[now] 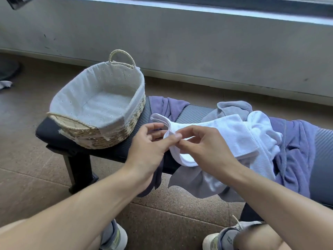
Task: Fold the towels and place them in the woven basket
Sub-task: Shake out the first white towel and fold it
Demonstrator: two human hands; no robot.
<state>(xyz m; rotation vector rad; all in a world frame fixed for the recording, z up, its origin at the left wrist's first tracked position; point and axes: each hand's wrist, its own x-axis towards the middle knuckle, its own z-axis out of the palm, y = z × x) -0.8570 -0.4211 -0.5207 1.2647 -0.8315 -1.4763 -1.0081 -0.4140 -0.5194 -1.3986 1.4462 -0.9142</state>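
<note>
A white towel (232, 130) lies across the black bench (191, 112), on top of a grey towel (198, 179) and purple towels (295, 150). My left hand (153, 143) and my right hand (203, 143) meet at the towel's left end, and each pinches its hemmed edge between thumb and fingers. The woven basket (124, 127), oval with rope handles and a pale cloth lining, stands at the bench's left end with nothing inside it, just left of my hands.
The bench stands on a brown speckled floor in front of a grey concrete wall (198, 42). My two shoes (115, 237) show at the bottom edge. A small crumpled cloth (5, 85) lies on the floor at the far left.
</note>
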